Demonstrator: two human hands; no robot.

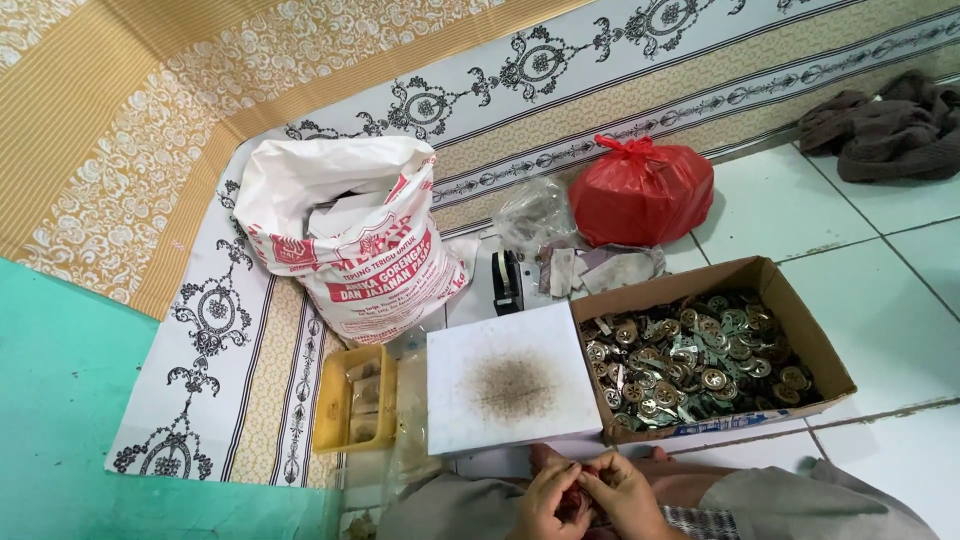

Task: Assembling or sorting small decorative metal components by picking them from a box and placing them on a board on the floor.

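Pinching one small dark piece [578,497] between both hands, left hand [548,502] and right hand [625,495] closed together over my lap. Cardboard box [800,330] ahead holds brass-coloured metal parts [690,365]; yellow tray [336,400] holds packets.

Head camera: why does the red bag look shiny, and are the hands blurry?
In the head view, soft light gleams off the red bag, making pale glare patches; the hands, left and right, sit cut off at the bottom edge, slightly soft; the box of metal pieces looks sharp.

Bare hands [590,495], no sleeves; grey cloth over both knees, a checked piece between them.
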